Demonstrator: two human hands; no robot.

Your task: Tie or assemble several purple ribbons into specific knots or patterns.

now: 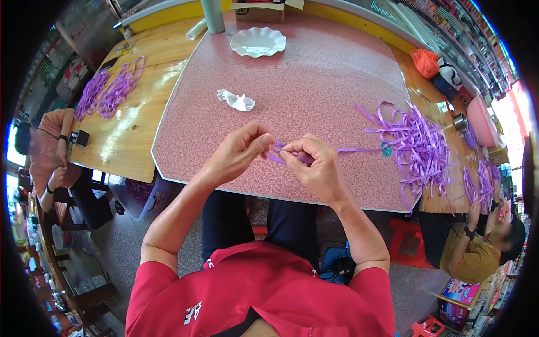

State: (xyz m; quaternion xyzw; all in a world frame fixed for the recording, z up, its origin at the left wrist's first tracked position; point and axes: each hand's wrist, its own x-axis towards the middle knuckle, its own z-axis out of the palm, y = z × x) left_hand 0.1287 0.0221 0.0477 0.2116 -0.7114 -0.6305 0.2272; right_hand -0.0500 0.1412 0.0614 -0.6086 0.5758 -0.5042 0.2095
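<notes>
Both my hands meet over the near side of a pink speckled table. A purple ribbon runs between them and trails right to a large tangled heap of purple ribbons. My right hand pinches the ribbon, with part of it bunched beneath the fingers. My left hand is closed, thumb against fingertips, at the ribbon's left end; how much it grips is partly hidden. A crumpled white tissue lies beyond my left hand.
A white scalloped plate and a cardboard box are at the far side. Wooden tables flank mine, with purple ribbon bundles on the left one. Co-workers sit at left and right. A red stool stands below right.
</notes>
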